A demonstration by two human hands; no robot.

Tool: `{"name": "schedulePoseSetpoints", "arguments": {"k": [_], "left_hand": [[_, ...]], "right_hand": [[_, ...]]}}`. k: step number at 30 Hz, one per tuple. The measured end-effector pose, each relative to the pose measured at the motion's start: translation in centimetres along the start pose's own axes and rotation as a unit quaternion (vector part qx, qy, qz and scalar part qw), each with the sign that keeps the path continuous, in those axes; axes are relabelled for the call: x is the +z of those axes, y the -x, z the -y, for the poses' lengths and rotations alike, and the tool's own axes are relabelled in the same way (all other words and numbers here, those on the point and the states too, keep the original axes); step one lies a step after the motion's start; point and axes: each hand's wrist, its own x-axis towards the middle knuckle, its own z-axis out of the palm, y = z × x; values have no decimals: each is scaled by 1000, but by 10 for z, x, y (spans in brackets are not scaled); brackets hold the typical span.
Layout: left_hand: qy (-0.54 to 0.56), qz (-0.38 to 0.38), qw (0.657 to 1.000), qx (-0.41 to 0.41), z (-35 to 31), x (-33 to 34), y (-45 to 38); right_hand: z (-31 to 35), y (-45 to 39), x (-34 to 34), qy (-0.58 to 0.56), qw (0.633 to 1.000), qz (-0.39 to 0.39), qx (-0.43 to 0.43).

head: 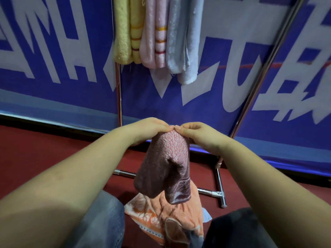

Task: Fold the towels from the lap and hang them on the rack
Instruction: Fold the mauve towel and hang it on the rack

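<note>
- Presently, a brown-pink towel is hanging in front of the person, held up by its top edge above the lap, with its lower end drooping down to an orange patterned towel.
- The left hand is pinching the top edge of the brown-pink towel from the left, fingers curled down over the cloth and thumb tucked against it.
- The right hand is pinching the same edge from the right, fingers bent over the cloth; the fingertips of the two hands are meeting at the middle of the edge.
- The brown-pink towel is hanging doubled, with a darker printed border showing at its lower right corner.
- The orange patterned towel is lying crumpled on the lap between the knees, partly overlapped in view by the hanging towel.
- Jeans are covering the left knee; a dark fabric is covering the right.
- The rack is standing just beyond the knees: chrome base bars are resting on the red floor, and slim uprights are rising at left and right.
- Hanging side by side from the top of the rack, touching one another, are a yellow towel, a pink towel with striped bands, and a pale blue towel.
- A blue banner with large white lettering is standing behind the rack.
</note>
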Motion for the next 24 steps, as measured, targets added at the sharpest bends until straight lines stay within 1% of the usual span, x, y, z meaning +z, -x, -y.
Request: {"name": "schedulePoseSetpoints", "arguments": {"k": [5, 8, 14, 18, 24], "left_hand": [[0, 63, 998, 6, -56, -6, 14], [-5, 77, 997, 25, -90, -11, 23], [42, 50, 996, 65, -158, -9, 23], [39, 23, 996, 79, -202, -13, 10], [60, 15, 990, 129, -264, -7, -12]], "right_hand": [[51, 19, -27, 68, 997, -19, -8], [83, 31, -43, 96, 995, -38, 2], [147, 53, -82, 109, 990, -88, -10], [185, 65, -111, 142, 984, -107, -21], [227, 71, -156, 147, 977, -149, -42]]}}
